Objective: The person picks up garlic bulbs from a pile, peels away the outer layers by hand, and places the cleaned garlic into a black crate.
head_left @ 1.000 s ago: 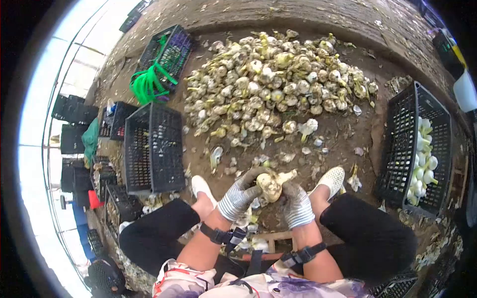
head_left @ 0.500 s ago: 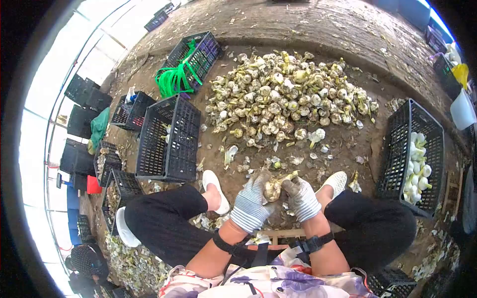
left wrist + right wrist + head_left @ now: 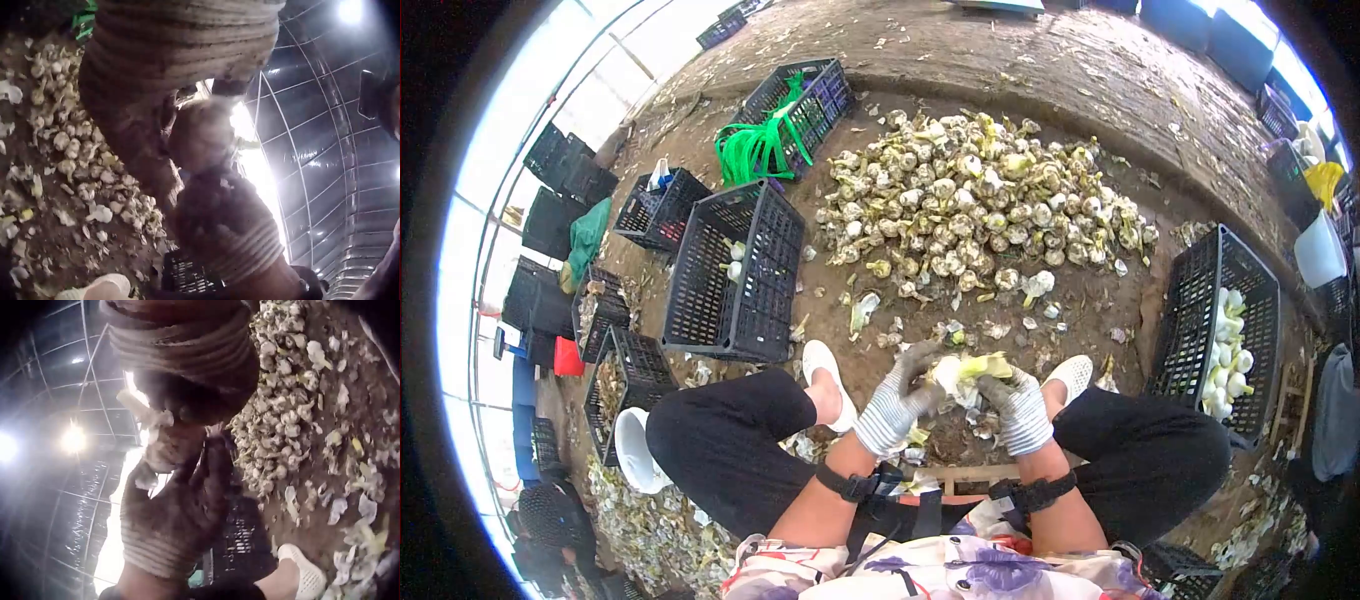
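Note:
Between the two gloved hands is a garlic bulb (image 3: 950, 374) with a pale, whitish surface and a yellow-green stem pointing right. My left hand (image 3: 894, 402) holds the bulb from its left side, fingers curled round it; the right wrist view shows these fingers and the thumb about the bulb (image 3: 170, 451). On the other side my right hand (image 3: 1018, 408) grips at the stem end with bent fingers, and loose skin hangs below the bulb there. Both striped gloves are soiled dark at the fingers. In the left wrist view the hands are dim and hide much of the bulb.
A large heap of unpeeled garlic (image 3: 980, 200) lies ahead on the soil. The right black crate (image 3: 1175, 330) contains white garlic; the left black crate (image 3: 765, 285) has a few bulbs. Green straps (image 3: 755, 150) hang over another crate. Peeled skins litter the ground by the shoes (image 3: 828, 375).
The bulb, brownish and dirty before, now shows a whiter surface with skin hanging loose. The left hand has shifted slightly left of the bulb. The head view has swung a little.

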A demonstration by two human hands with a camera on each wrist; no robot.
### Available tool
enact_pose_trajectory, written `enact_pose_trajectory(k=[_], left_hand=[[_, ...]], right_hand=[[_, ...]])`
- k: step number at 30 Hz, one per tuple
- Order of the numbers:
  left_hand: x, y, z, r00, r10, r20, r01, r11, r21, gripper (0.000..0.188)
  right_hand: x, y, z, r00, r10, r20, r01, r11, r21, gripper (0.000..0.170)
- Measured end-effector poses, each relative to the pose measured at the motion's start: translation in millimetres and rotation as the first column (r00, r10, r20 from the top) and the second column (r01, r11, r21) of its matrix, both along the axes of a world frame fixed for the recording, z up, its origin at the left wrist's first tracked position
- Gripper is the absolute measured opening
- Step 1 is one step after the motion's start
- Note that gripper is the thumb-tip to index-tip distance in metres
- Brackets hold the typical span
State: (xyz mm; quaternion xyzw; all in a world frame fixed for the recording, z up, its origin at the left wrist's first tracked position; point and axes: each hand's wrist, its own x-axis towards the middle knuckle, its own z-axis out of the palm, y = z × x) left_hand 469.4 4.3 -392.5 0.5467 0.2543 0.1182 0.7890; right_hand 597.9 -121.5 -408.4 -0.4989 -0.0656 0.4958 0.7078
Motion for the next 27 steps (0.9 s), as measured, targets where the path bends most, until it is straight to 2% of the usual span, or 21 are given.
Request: enact_pose_trajectory(k=[1, 2, 3, 5, 6, 7, 8, 9, 11, 12, 13, 14, 15, 17, 19, 20, 23, 24, 25, 26, 27], left_hand=[[0.6, -2.8, 2.4, 1.0, -0.018, -0.01, 0.02, 0.976, 0.219, 0.065], [2.0, -9.5, 0.2, 0.994, -0.059, -0.089, 0.081, 0.961, 0.265, 0.067], [5.3, -14.3, -9.3, 0.991, 0.042, -0.124, 0.018, 0.893, 0.449, 0.061], [7.1, -7.7, -17.0, 0.976, 0.194, -0.096, -0.16, 0.946, 0.282, 0.046], [6.8, -1.2, -27.2, 0.935, 0.353, 0.015, -0.352, 0.934, -0.057, 0.04], [6.1, 4.9, -34.6, 0.851, 0.522, 0.063, -0.456, 0.793, -0.404, 0.037], [2.5, 15.5, -17.0, 0.827, 0.562, 0.031, -0.451, 0.695, -0.56, 0.04], [1.5, 21.6, 1.5, 0.799, 0.601, -0.017, -0.489, 0.633, -0.6, 0.041], [-11.3, 30.9, 12.8, 0.816, 0.548, 0.183, -0.39, 0.756, -0.526, 0.042], [-13.5, 30.5, 7.2, 0.773, 0.625, 0.108, -0.529, 0.729, -0.433, 0.045], [-17.8, 33.2, -13.3, 0.786, 0.581, 0.21, -0.363, 0.709, -0.605, 0.046], [-23.0, 38.9, -43.1, 0.775, 0.548, 0.316, -0.169, 0.661, -0.731, 0.046], [-22.8, 31.7, -33.3, 0.813, 0.517, 0.269, -0.299, 0.766, -0.569, 0.044], [-22.0, 18.0, -13.8, 0.869, 0.487, 0.085, -0.473, 0.869, -0.147, 0.042], [-16.6, 11.1, -2.0, 0.959, 0.268, 0.087, -0.282, 0.907, 0.314, 0.045], [-13.1, 12.6, 2.0, 0.983, 0.148, -0.106, -0.037, 0.733, 0.68, 0.072], [-10.4, 0.4, -4.0, 0.996, 0.081, 0.045, -0.091, 0.945, 0.315, 0.062], [-11.4, 5.2, -8.9, 0.995, 0.077, 0.069, -0.1, 0.887, 0.45, 0.062], [-11.9, 10.0, -10.8, 0.986, 0.099, 0.135, -0.129, 0.962, 0.241, 0.061], [-12.1, 15.4, -10.5, 0.971, 0.139, 0.195, -0.146, 0.989, 0.019, 0.06], [-13.6, 19.0, -9.1, 0.951, 0.192, 0.244, -0.144, 0.969, -0.203, 0.059]], right_hand=[[-2.2, 0.3, -4.5, 0.968, 0.054, 0.246, -0.053, 0.999, -0.011, 0.02], [-7.6, 0.2, -13.4, 0.874, 0.107, 0.474, -0.104, 0.994, -0.032, 0.019], [-12.0, 2.4, -18.3, 0.725, 0.154, 0.671, -0.151, 0.987, -0.063, 0.018], [-13.2, 10.0, -21.3, 0.935, 0.0, 0.355, 0.011, 1.0, -0.029, 0.017], [-12.0, 12.6, -22.0, 0.981, -0.088, 0.175, 0.097, 0.995, -0.04, 0.017], [-10.1, 14.0, -23.8, 0.983, -0.183, -0.011, 0.182, 0.981, -0.069, 0.018], [7.3, 9.7, -33.9, 0.913, -0.24, -0.331, 0.254, 0.967, 0.0, 0.016], [16.4, 1.7, -14.4, 0.925, -0.24, -0.293, 0.226, 0.971, -0.084, 0.018], [13.3, 0.0, -74.5, 0.95, 0.305, 0.069, -0.309, 0.95, 0.049, 0.019], [-8.7, 6.5, -60.8, 0.59, 0.681, 0.434, -0.55, 0.732, -0.402, 0.03], [-17.3, 5.4, -45.1, 0.303, 0.785, 0.54, -0.524, 0.611, -0.593, 0.047], [-23.0, 12.0, -27.3, 0.225, 0.796, 0.563, -0.45, 0.597, -0.664, 0.055], [-26.6, 17.1, -14.1, 0.15, 0.805, 0.574, -0.369, 0.584, -0.723, 0.062], [-21.6, 22.2, 14.3, 0.345, 0.613, 0.711, -0.155, 0.784, -0.601, 0.067], [-14.6, 25.7, 40.0, 0.502, 0.205, 0.841, -0.073, 0.978, -0.195, 0.067], [-14.1, 29.9, 53.2, 0.543, 0.183, 0.82, -0.086, 0.983, -0.163, 0.062], [-15.4, 28.7, 34.5, 0.507, 0.058, 0.86, -0.186, 0.982, 0.043, 0.045], [-17.4, 28.0, 26.7, 0.471, 0.0, 0.882, -0.236, 0.963, 0.126, 0.039], [-18.0, 23.2, 24.0, 0.753, 0.05, 0.656, -0.111, 0.992, 0.052, 0.019], [-8.7, 21.1, 0.7, 0.979, -0.085, 0.186, 0.068, 0.993, 0.097, 0.016], [4.6, 17.2, -30.4, 0.918, -0.215, -0.334, 0.242, 0.969, 0.041, 0.013]])
